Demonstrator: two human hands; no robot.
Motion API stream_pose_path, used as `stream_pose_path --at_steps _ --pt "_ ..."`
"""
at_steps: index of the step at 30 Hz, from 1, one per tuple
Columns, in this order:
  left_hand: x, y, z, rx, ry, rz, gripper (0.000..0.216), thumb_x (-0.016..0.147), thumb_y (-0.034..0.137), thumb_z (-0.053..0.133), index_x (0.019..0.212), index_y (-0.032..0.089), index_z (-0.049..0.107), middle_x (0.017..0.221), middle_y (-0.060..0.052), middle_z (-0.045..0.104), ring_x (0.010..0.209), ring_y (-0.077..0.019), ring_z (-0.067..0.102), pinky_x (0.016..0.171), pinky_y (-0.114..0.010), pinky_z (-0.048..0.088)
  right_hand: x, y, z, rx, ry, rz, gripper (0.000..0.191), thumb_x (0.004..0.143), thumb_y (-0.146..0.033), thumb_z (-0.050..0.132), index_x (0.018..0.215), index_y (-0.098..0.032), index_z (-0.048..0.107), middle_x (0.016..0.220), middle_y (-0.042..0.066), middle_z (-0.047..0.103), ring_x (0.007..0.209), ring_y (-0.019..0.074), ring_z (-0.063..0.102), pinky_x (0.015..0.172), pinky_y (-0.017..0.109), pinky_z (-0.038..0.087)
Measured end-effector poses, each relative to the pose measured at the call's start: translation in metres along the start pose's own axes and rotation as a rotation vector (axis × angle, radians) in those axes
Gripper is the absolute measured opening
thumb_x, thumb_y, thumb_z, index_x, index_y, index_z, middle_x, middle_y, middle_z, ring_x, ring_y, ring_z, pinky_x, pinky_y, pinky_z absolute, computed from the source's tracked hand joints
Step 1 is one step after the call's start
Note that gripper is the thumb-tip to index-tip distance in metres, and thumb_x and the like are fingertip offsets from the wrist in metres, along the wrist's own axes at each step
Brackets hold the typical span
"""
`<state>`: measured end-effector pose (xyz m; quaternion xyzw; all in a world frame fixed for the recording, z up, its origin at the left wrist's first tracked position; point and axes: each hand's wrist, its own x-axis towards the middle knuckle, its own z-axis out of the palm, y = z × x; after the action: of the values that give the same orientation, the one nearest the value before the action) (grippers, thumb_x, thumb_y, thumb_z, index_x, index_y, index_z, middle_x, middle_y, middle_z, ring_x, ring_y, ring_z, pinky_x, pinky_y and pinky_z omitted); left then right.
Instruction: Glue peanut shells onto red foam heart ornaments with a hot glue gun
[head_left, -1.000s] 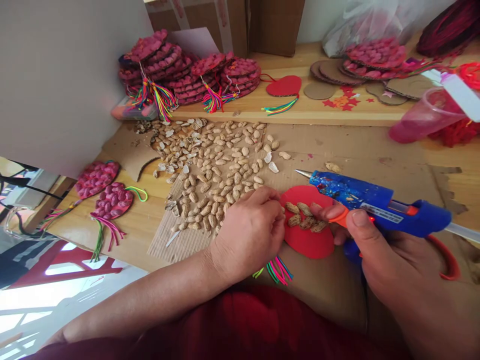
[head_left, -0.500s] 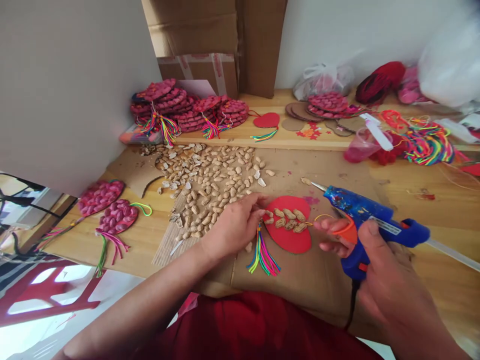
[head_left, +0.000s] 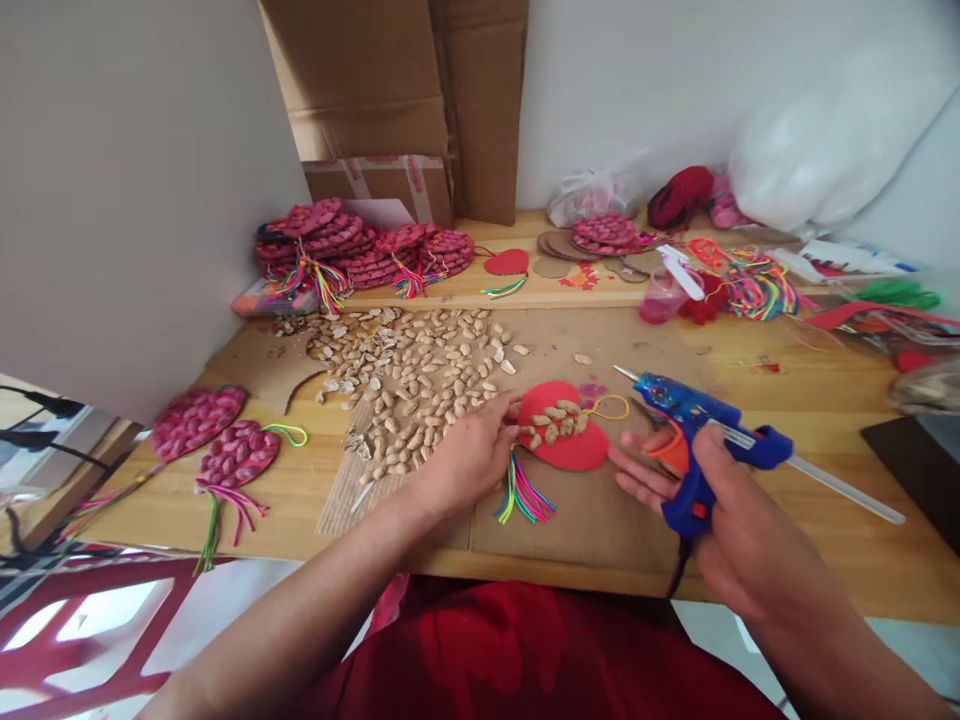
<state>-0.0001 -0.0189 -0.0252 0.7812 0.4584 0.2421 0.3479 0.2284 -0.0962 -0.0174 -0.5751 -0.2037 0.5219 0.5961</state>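
My left hand [head_left: 476, 440] is closed at the left tip of a red heart-shaped cutout [head_left: 577, 452], its fingertips pinching that edge. Rows of peanuts [head_left: 559, 420] run along the heart's middle. A yellow loop [head_left: 609, 407] comes off its right side, and a multicoloured tassel [head_left: 525, 490] hangs below my left fingers. My right hand [head_left: 739, 510] grips a blue hot glue gun [head_left: 694, 410] with an orange trigger, some fingers stretched out past it. Its metal nozzle points left, above and to the right of the heart, apart from it. A clear glue stick [head_left: 847, 487] sticks out behind.
Loose peanuts [head_left: 427, 390] and shells spread over cardboard [head_left: 442, 530] left of the heart. Two pink peanut-covered pieces [head_left: 238, 445] lie at the left. Stacked pink pieces [head_left: 360, 245], a pink cup [head_left: 664, 295] and coloured cords [head_left: 761, 285] stand along the back.
The red heart has turned slightly, and its yellow loop now shows more fully. The glue gun stays in my right hand near the heart. The camera view has shifted to the right.
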Motion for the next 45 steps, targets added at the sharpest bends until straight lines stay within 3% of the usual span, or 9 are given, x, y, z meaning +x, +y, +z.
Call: stream_pose_path --at_steps 3,9,13,20,25,29,34,39,45 --pt "-0.01 0.003 0.0 -0.013 -0.006 -0.001 0.045 0.095 0.011 0.045 0.14 0.014 0.049 0.113 -0.009 0.074 0.105 -0.0182 0.07 0.097 -0.038 0.055 0.023 -0.003 0.011 0.058 0.008 -0.063 0.055 0.06 -0.066 0.087 0.083 -0.018 0.07 0.09 0.013 0.076 0.089 0.0305 0.076 0.069 0.033 0.065" --pt "-0.021 0.002 0.004 0.056 0.044 0.088 0.036 0.094 0.009 0.047 0.126 0.017 0.061 0.113 -0.008 0.074 0.106 -0.0177 0.069 0.098 -0.036 0.056 0.056 -0.003 0.027 0.103 -0.032 -0.136 0.05 0.072 -0.069 0.077 0.078 -0.022 0.062 0.068 0.006 0.07 0.079 0.0273 0.076 0.062 0.037 0.066" --pt "-0.024 -0.003 0.013 0.26 0.088 0.264 0.039 0.092 0.001 0.045 0.122 0.017 0.067 0.12 -0.009 0.069 0.113 -0.0207 0.064 0.101 -0.039 0.054 0.063 0.005 0.029 0.069 -0.047 -0.214 0.055 0.069 -0.073 0.075 0.076 -0.02 0.063 0.073 0.008 0.072 0.081 0.0265 0.076 0.06 0.033 0.064" --pt "-0.02 0.0 0.033 0.477 0.02 0.382 0.043 0.097 0.006 0.045 0.138 0.013 0.054 0.13 -0.015 0.058 0.12 -0.0243 0.054 0.105 -0.042 0.051 0.071 0.024 0.024 -0.008 -0.077 -0.339 0.048 0.08 -0.069 0.069 0.083 -0.02 0.067 0.082 0.007 0.075 0.087 0.0242 0.075 0.07 0.032 0.063" --pt "-0.019 0.015 0.034 0.68 -0.114 0.343 0.046 0.098 0.006 0.042 0.144 0.01 0.046 0.132 -0.016 0.055 0.119 -0.0243 0.054 0.105 -0.039 0.05 0.067 0.027 0.018 -0.087 -0.132 -0.378 0.042 0.087 -0.063 0.066 0.08 -0.021 0.072 0.093 0.009 0.076 0.099 0.0255 0.073 0.086 0.037 0.06" --pt "-0.02 0.026 0.034 0.774 -0.16 0.298 0.045 0.099 0.007 0.04 0.143 0.01 0.047 0.131 -0.016 0.057 0.118 -0.0271 0.055 0.1 -0.04 0.052 0.071 0.032 0.014 -0.115 -0.14 -0.403 0.041 0.089 -0.062 0.064 0.083 -0.023 0.071 0.091 0.007 0.075 0.094 0.025 0.073 0.085 0.039 0.059" --pt "-0.02 0.028 0.039 0.888 -0.153 0.33 0.044 0.099 0.012 0.039 0.142 0.006 0.046 0.13 -0.018 0.056 0.11 -0.0297 0.057 0.091 -0.043 0.054 0.072 0.032 0.014 -0.155 -0.129 -0.412 0.043 0.088 -0.064 0.064 0.083 -0.022 0.072 0.092 0.006 0.075 0.093 0.0249 0.072 0.082 0.038 0.059" --pt "-0.018 0.027 0.046 1.0 -0.116 0.408 0.04 0.098 0.012 0.04 0.135 0.002 0.052 0.111 -0.016 0.06 0.1 -0.0259 0.058 0.084 -0.039 0.054 0.069 0.028 0.014 -0.186 -0.1 -0.403 0.041 0.086 -0.065 0.066 0.082 -0.025 0.074 0.089 0.005 0.076 0.09 0.0248 0.072 0.081 0.037 0.059" --pt "-0.015 0.026 0.05 1.019 -0.07 0.444 0.033 0.097 0.011 0.041 0.123 0.004 0.06 0.104 -0.014 0.06 0.093 -0.025 0.059 0.078 -0.037 0.054 0.072 0.032 0.013 -0.133 -0.11 -0.368 0.043 0.084 -0.066 0.068 0.08 -0.023 0.073 0.085 0.005 0.075 0.084 0.0242 0.073 0.078 0.037 0.06"
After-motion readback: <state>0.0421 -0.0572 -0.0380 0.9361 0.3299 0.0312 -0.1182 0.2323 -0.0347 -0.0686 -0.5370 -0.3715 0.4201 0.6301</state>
